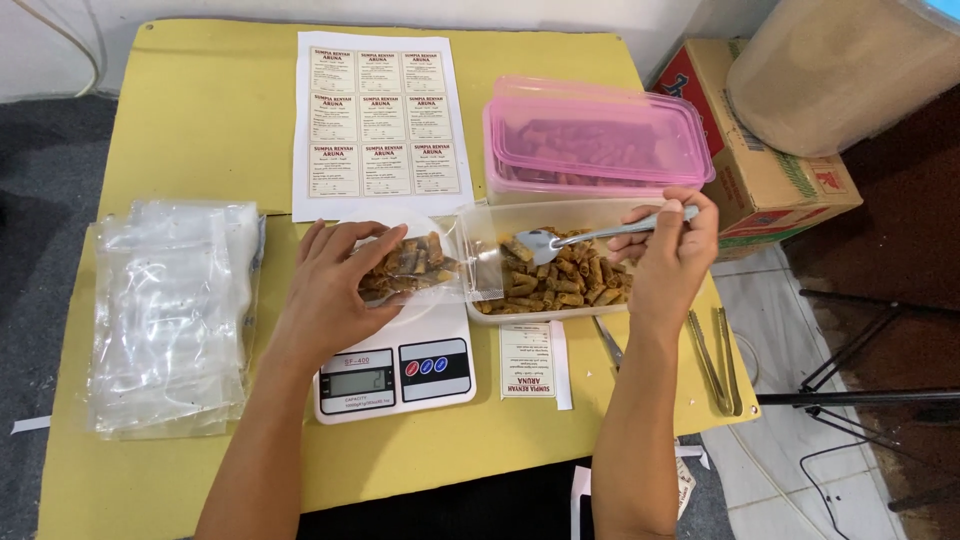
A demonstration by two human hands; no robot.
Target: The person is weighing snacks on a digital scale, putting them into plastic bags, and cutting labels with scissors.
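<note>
My left hand [325, 290] grips a clear plastic pouch [425, 265] partly filled with small fried rolls, lying over a white digital kitchen scale [395, 372]. The pouch mouth opens rightward at the edge of a clear rectangular tub [480, 235] full of the same rolls [560, 285]. My right hand [672, 255] holds a metal spoon [570, 240] by its handle, its bowl resting on the rolls in the tub near the pouch mouth.
A pink lidded container [600, 140] stands behind the tub. A printed label sheet [380, 125] lies at the back of the yellow table [200, 110]. Several empty clear pouches [170, 310] are stacked left. Metal tongs [715, 360] and one cut label [528, 360] lie front right. Cardboard box [770, 180] beside the table.
</note>
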